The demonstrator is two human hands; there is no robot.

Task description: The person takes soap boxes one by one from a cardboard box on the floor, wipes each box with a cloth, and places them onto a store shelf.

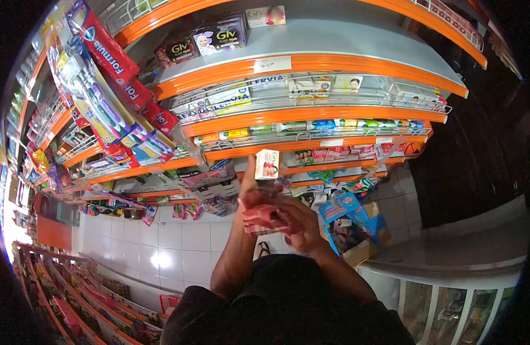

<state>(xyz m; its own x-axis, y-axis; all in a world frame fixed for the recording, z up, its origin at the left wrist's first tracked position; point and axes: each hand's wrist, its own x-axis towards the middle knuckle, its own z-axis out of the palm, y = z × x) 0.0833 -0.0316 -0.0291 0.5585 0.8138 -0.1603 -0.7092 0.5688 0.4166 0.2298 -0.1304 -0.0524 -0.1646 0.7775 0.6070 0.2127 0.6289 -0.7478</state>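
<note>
Shelves (345, 37) behind white Giv box (267, 165)

The red bundle (264, 217) is too blurred to identify and covers part of the left hand (247, 183), whose hold behind the soap box (268, 164) is mostly hidden. The dark shirt (282, 299) blocks all but part of one foot (264, 249), and the upper edge cuts off the top shelf (155, 22). Writing on the price tag (272, 63) and the contents of the blue carton (364, 220) are too small to tell.
</note>
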